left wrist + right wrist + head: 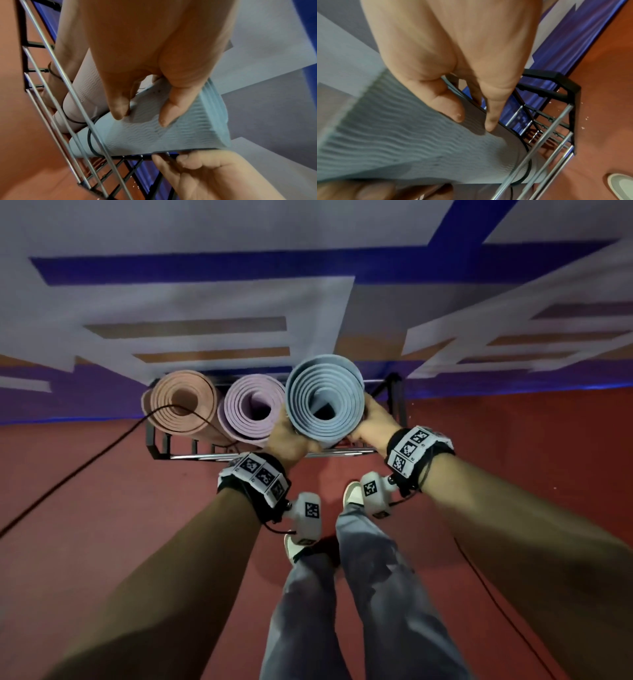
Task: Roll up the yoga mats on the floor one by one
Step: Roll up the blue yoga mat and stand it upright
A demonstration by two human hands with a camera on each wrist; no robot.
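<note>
Rolled blue mat: upright, lower end inside the wire rack, at the rack's right end. Textured wave pattern on the outer skin; a black band circles it near the bottom. No brand or readable writing on it.

Left hand: fingers and thumb curled round the mat's left side, gripping it near the top. Fingertips press into the skin of the roll.

Right hand: wrapped round the mat's right side, thumb and fingers pressed on the surface, holding it.

Rolled lilac mat: upright in the rack, touching the blue mat's left side.

Rolled orange mat: at the rack's left end, just beside the lilac one.

Black cable: runs from the orange mat's top across the red floor to the left of the rack.

Wrist bands: black-and-white square code markers, no legible text.

Wall behind the rack: large grey, blue and orange blocks, possibly oversized lettering, unreadable.

Grey trousers and pale shoes stand before the rack.
</note>
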